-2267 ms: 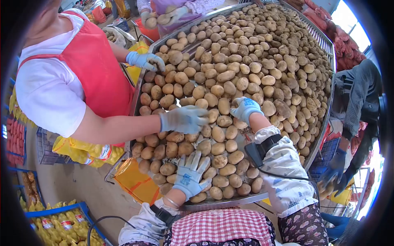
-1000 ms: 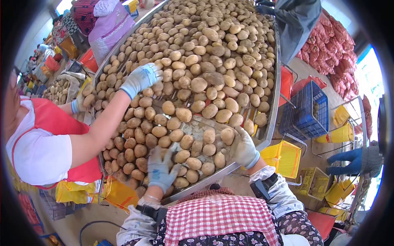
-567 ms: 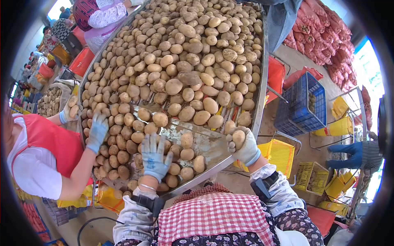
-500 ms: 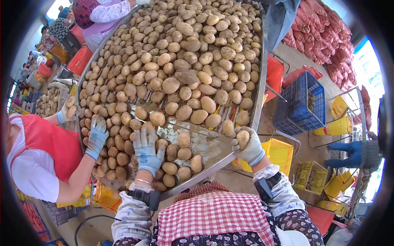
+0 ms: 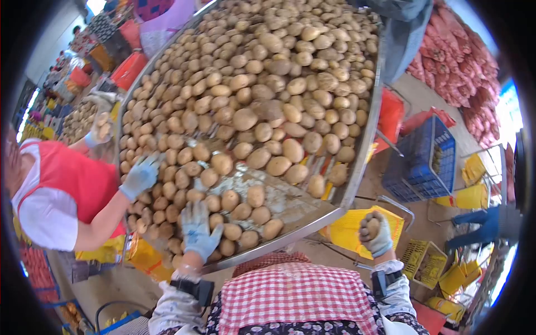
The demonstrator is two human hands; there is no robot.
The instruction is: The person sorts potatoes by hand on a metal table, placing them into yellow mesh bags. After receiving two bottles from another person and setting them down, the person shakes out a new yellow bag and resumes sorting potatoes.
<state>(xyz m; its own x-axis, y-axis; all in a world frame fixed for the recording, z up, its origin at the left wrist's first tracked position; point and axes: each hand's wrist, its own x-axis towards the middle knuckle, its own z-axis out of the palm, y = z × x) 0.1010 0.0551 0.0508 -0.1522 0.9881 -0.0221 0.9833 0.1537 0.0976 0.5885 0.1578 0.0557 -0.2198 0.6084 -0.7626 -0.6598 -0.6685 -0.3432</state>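
The right hand (image 5: 375,233) is clutching a potato (image 5: 371,225) over the yellow mesh bag (image 5: 349,230) just beside it, seemingly needing a release, while the left hand (image 5: 199,230) is resting spread on the potatoes ahead

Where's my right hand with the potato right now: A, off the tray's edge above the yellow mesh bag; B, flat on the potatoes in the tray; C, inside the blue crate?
A: the right hand grips a potato beyond the tray rim, over the yellow mesh bag.

right hand (image 5: 375,234) gripping potato (image 5: 372,225), left hand (image 5: 198,230) on potatoes (image 5: 245,211)
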